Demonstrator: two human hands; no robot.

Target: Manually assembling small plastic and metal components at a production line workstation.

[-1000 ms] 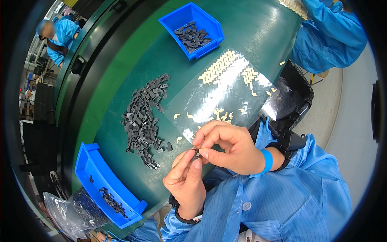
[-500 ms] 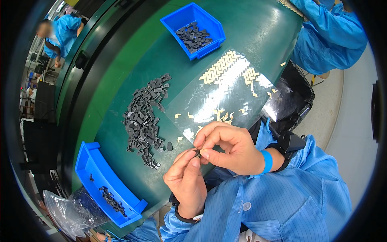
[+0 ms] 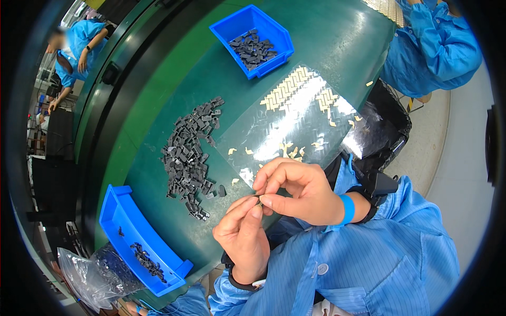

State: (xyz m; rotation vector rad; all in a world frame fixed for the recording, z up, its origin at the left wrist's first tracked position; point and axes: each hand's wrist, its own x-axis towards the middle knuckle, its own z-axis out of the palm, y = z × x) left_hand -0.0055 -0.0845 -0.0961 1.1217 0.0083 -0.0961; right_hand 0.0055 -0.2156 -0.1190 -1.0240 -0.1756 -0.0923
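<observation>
My left hand (image 3: 243, 237) and my right hand (image 3: 300, 194) meet fingertip to fingertip above the near edge of the green table. Between them they pinch a small dark part (image 3: 258, 199), mostly covered by the fingers. Just beyond my right hand lies a clear film sheet (image 3: 240, 134) with rows of small cream-coloured stickers (image 3: 289, 88) and several loose ones near my fingers. Left of the sheet spreads a heap of small dark grey plastic pieces (image 3: 187, 152). One such piece (image 3: 222, 190) sits apart, near my left hand.
A blue bin (image 3: 287, 45) of dark grey pieces stands at the far side. Another blue bin (image 3: 108, 210), with tiny black parts, is at the lower left beside a clear plastic bag (image 3: 84, 279). A black bag (image 3: 387, 116) hangs right of the table. Co-workers in blue (image 3: 432, 52) are nearby.
My hands stay together, with only a slight shift of the fingers around the small part. At the upper left, a co-worker's arms have moved.
</observation>
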